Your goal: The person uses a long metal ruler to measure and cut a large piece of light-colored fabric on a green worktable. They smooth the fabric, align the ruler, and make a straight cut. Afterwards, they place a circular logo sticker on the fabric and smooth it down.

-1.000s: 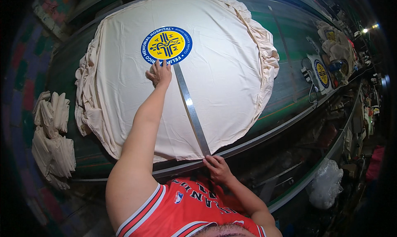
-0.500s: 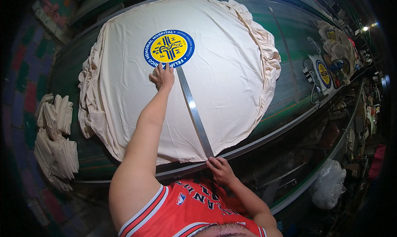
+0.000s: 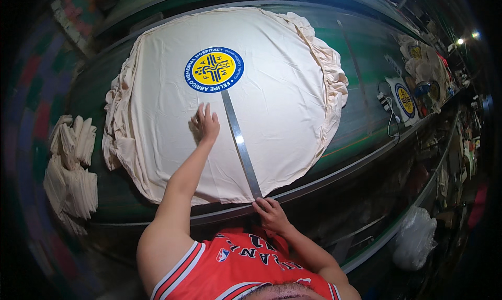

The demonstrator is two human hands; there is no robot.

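A large cream fabric sheet (image 3: 162,127) with gathered edges lies spread over the green table. On its upper middle sits a round blue-and-yellow emblem (image 3: 214,70). From the emblem's lower edge a long metal ruler (image 3: 239,139) runs down to the table's front edge. My left hand (image 3: 207,125) is over the fabric, left of the ruler and below the emblem, fingers apart and holding nothing. At the ruler's near end, my right hand (image 3: 271,215) grips it with thumb and fingers, by the sheet's front hem.
Folded cream cloths (image 3: 73,179) are piled at the left. Toward the right end of the green table (image 3: 348,143) lie another round emblem (image 3: 404,100), a white power strip with a cord (image 3: 388,105) and crumpled fabric (image 3: 426,67). A clear plastic bag (image 3: 415,237) sits lower right.
My left hand has come off the emblem's lower edge and drawn back toward me. My right hand stays at the ruler's near end. The whole view has shifted slightly.
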